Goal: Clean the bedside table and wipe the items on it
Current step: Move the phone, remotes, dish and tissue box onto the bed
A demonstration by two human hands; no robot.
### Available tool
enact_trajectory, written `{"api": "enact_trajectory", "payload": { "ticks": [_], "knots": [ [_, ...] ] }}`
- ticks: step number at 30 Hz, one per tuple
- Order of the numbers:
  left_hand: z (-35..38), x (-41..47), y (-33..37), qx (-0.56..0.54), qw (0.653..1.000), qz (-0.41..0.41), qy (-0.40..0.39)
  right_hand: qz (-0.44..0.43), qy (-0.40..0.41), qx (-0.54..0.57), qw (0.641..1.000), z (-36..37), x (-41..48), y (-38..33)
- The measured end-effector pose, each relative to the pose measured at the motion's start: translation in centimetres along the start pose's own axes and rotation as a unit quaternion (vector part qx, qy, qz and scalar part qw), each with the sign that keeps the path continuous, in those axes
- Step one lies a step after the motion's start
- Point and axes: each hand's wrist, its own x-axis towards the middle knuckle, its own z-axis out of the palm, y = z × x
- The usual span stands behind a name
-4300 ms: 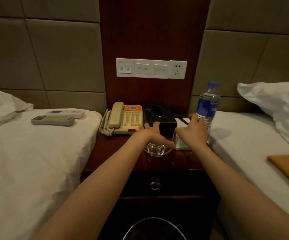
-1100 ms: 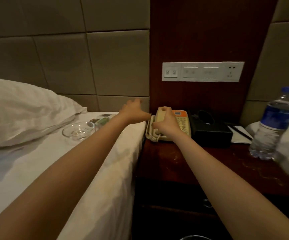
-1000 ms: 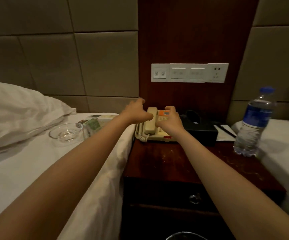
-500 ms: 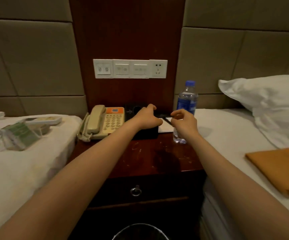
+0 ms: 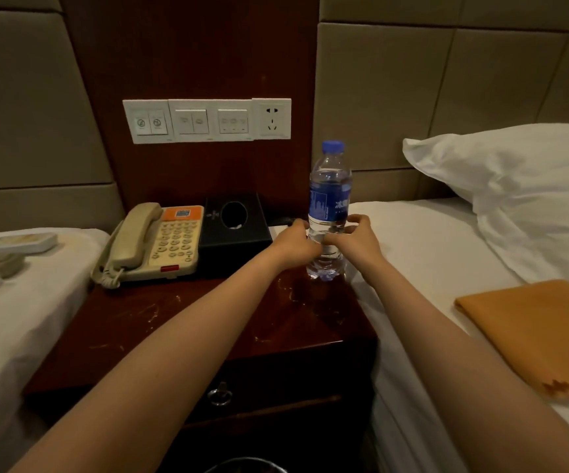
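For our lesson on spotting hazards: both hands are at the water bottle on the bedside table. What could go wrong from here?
1. The water bottle stands tall near the bedside table edge beside the bed; the left hand and right hand touch only its lower part, so it might tip.
2. If its cap is loose, water could reach the telephone or tissue box nearby.

- Both hands have left the black tissue box (image 5: 235, 230) and the notepad.
- The left hand (image 5: 293, 245) and right hand (image 5: 358, 240) now close around the water bottle (image 5: 329, 206), upright at the tabletop's (image 5: 180, 322) right edge.
- The glass ashtray has gone from the tabletop.
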Motion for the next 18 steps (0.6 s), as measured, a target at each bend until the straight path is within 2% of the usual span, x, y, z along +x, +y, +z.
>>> {"api": "enact_trajectory", "payload": {
  "ticks": [2, 11, 14, 18],
  "knots": [
    [0.4, 0.4, -0.3, -0.004, 1.000, 0.002, 0.004, -0.019, -0.005, -0.015, 1.000, 0.7, 0.7, 0.1],
    [-0.3, -0.9, 0.1, -0.044, 0.999, 0.026, 0.001, -0.073, 0.088, -0.069, 0.991, 1.5, -0.3, -1.3],
    [-1.9, -1.9, 0.5, -0.067, 0.997, 0.029, 0.010, -0.064, 0.069, -0.006, 0.996, 1.8, -1.4, -3.2],
    [-4.6, -3.6, 0.5, -0.048, 0.996, 0.042, 0.069, 0.018, -0.005, 0.146, 0.989, 3.1, -3.3, -6.2]
  ]
}}
